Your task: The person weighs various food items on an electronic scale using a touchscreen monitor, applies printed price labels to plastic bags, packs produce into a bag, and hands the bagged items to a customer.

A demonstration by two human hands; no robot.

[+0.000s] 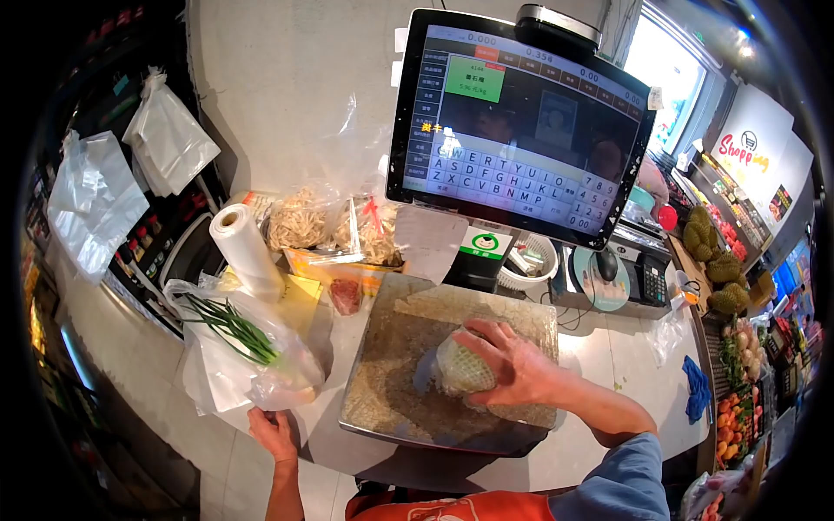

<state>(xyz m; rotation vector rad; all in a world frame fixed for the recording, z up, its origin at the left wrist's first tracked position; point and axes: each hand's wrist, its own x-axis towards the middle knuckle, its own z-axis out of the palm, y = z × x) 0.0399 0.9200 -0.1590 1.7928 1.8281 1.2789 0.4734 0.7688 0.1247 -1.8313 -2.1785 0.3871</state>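
My right hand (512, 365) is wrapped round a pale round item in white foam netting (462, 368), which rests on the worn metal scale plate (417, 321). At the counter's front edge my left hand (274, 432) touches the bottom of a clear plastic bag (208, 373) with long green stalks (233, 328) in it; its fingers are bent and partly hidden, so its grip is unclear. Above the scale a touchscreen (521, 126) shows a green tile and a keyboard.
Behind the bag stands a roll of plastic bags (248, 247). Bagged dried goods (300, 221) and a small red packet (345, 296) lie behind the scale. To the right are a white basket (527, 262), a mouse (605, 265), a card terminal (653, 280) and a blue cloth (696, 389).
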